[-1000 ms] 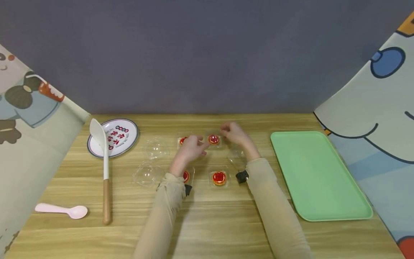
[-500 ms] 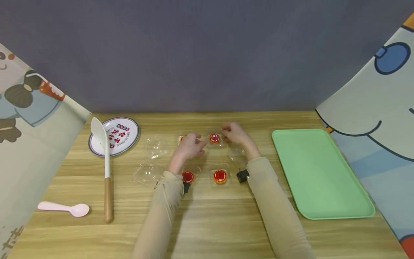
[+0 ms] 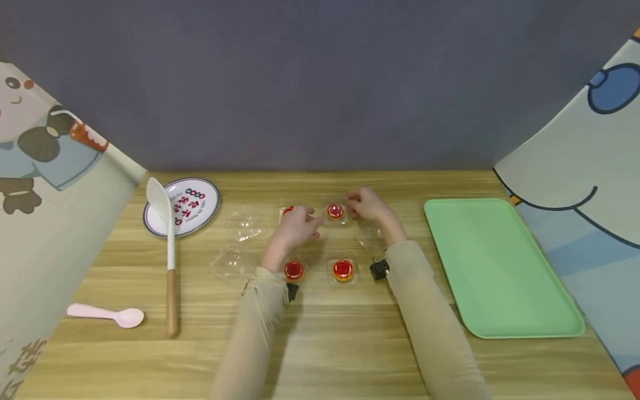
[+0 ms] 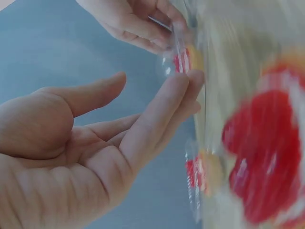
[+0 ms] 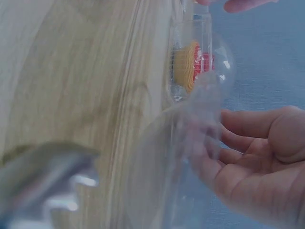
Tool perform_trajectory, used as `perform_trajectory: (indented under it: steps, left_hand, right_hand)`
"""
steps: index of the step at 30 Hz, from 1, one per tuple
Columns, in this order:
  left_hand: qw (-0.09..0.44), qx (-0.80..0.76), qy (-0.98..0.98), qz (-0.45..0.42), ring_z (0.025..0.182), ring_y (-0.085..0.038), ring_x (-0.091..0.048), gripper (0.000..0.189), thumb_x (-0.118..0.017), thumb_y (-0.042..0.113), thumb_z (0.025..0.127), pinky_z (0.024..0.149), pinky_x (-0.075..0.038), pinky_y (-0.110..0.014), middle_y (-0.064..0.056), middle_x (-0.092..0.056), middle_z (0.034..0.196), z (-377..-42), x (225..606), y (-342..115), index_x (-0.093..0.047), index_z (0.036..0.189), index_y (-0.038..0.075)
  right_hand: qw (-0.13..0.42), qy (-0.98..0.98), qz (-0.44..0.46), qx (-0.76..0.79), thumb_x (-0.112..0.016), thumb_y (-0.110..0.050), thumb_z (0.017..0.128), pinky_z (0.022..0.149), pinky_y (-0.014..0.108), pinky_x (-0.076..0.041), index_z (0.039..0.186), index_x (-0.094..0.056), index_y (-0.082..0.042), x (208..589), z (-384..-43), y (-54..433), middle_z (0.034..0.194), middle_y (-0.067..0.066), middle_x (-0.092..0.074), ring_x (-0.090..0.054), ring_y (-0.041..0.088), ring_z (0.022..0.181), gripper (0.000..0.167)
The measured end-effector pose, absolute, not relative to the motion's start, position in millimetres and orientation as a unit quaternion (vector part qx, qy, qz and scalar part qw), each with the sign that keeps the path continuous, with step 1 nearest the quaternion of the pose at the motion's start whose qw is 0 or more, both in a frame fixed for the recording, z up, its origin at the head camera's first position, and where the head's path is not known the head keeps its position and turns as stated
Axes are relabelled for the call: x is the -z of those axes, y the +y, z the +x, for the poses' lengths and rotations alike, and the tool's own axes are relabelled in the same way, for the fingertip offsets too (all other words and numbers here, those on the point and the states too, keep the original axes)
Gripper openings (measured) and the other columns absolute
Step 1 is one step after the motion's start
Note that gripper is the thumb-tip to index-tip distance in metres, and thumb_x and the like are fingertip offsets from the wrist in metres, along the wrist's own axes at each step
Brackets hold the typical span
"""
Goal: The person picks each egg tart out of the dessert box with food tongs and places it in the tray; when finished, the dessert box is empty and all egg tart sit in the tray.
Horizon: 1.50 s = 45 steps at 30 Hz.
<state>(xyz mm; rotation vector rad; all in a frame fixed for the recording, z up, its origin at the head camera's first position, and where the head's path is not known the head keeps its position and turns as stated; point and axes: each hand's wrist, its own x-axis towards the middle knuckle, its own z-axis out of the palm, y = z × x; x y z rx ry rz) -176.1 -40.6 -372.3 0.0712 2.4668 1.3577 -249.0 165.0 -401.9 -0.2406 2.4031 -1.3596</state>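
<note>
at the centre of the head view, a domed clear box [image 3: 335, 211] sits with a red-topped tart [image 5: 185, 67] inside. the left hand [image 3: 296, 226] has its fingers extended beside the box's left edge, while the right hand [image 3: 369, 204] is at its right edge, though whether those fingers pinch the plastic cannot be told. a green tray [image 3: 505, 266] lies at the right of the frame.

Left hand [image 4: 105, 157]: fingers extended by boxed tart [image 4: 196, 59]. Right hand [image 4: 136, 21] at its right. Near: blurred tart [image 4: 267, 148].
</note>
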Motion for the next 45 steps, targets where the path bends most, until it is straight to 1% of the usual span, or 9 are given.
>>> perform_trajectory:
  steps: [7,16,23,29,34,37,40,43,45]
  left_hand:
    - [0.161,-0.454,0.876,0.031,0.103,-0.035,-0.077,0.053,-0.06,0.01,0.109,0.099,-0.062,-0.041,-0.03,-0.07,0.128,-174,379,-26,-0.043,0.15,-0.019]
    - [0.157,-0.445,0.882,0.003,0.109,-0.035,-0.075,0.05,-0.058,0.004,0.109,0.098,-0.063,-0.039,-0.031,-0.069,0.13,-183,381,-21,-0.043,0.151,-0.018]
    - [0.14,-0.418,0.898,0.002,0.103,-0.034,-0.076,0.047,-0.059,0.0,0.107,0.099,-0.062,-0.04,-0.029,-0.071,0.124,-187,384,-18,-0.047,0.148,-0.019]
    - [0.11,-0.363,0.925,0.012,0.107,-0.036,-0.071,0.038,-0.063,-0.003,0.099,0.102,-0.06,-0.044,-0.027,-0.072,0.119,-190,389,-17,-0.061,0.135,-0.017]
    - [0.104,-0.35,0.931,0.009,0.109,-0.038,-0.069,0.036,-0.066,-0.005,0.095,0.102,-0.06,-0.046,-0.028,-0.071,0.122,-192,390,-18,-0.065,0.13,-0.016]
    - [0.098,-0.34,0.935,0.011,0.095,-0.035,-0.067,0.019,-0.066,-0.006,0.092,0.09,-0.062,-0.044,-0.024,-0.072,0.106,-194,391,-17,-0.07,0.11,-0.012]
    - [0.08,-0.325,0.942,0.018,0.079,-0.03,-0.059,0.003,-0.065,-0.007,0.087,0.072,-0.058,-0.042,-0.018,-0.065,0.086,-197,398,-17,-0.065,0.087,-0.004]
    - [0.08,-0.327,0.941,0.012,0.077,-0.029,-0.058,0.004,-0.066,-0.007,0.086,0.071,-0.058,-0.041,-0.015,-0.064,0.083,-197,398,-17,-0.065,0.086,-0.003]
    - [0.087,-0.334,0.939,0.002,0.081,-0.029,-0.06,0.005,-0.067,-0.007,0.088,0.077,-0.06,-0.042,-0.017,-0.067,0.088,-194,392,-16,-0.067,0.093,-0.007]
  right_hand:
    - [0.181,0.862,-0.1,0.463,-0.047,0.006,0.109,0.069,0.026,-0.057,0.142,-0.049,0.024,402,-250,169,0.097,0.024,-0.065,-0.06,0.018,0.074,0.037]
    - [0.185,0.854,-0.096,0.476,-0.047,0.009,0.107,0.068,0.023,-0.057,0.137,-0.051,0.024,399,-248,167,0.104,0.028,-0.065,-0.059,0.016,0.073,0.034]
    - [0.173,0.856,-0.105,0.476,-0.049,0.012,0.105,0.064,0.021,-0.054,0.129,-0.057,0.025,400,-248,167,0.095,0.025,-0.065,-0.059,0.015,0.071,0.028]
    - [0.186,0.854,-0.101,0.476,-0.048,0.012,0.104,0.061,0.019,-0.052,0.13,-0.056,0.025,400,-247,169,0.093,0.022,-0.064,-0.058,0.014,0.069,0.03]
    - [0.204,0.844,-0.092,0.488,-0.048,0.012,0.104,0.058,0.017,-0.049,0.134,-0.054,0.024,401,-246,168,0.085,0.016,-0.06,-0.054,0.012,0.064,0.033]
    - [0.206,0.843,-0.089,0.489,-0.049,0.012,0.104,0.058,0.017,-0.051,0.133,-0.055,0.023,402,-246,169,0.087,0.016,-0.061,-0.055,0.012,0.064,0.032]
    - [0.203,0.84,-0.09,0.494,-0.049,0.014,0.102,0.059,0.017,-0.052,0.13,-0.056,0.024,403,-246,168,0.088,0.017,-0.063,-0.056,0.011,0.065,0.031]
    - [0.203,0.835,-0.091,0.503,-0.049,0.015,0.101,0.059,0.016,-0.052,0.129,-0.056,0.025,403,-245,168,0.087,0.018,-0.063,-0.056,0.011,0.064,0.03]
    - [0.206,0.833,-0.086,0.507,-0.049,0.015,0.101,0.058,0.016,-0.052,0.129,-0.056,0.025,402,-244,167,0.088,0.018,-0.062,-0.056,0.012,0.064,0.03]
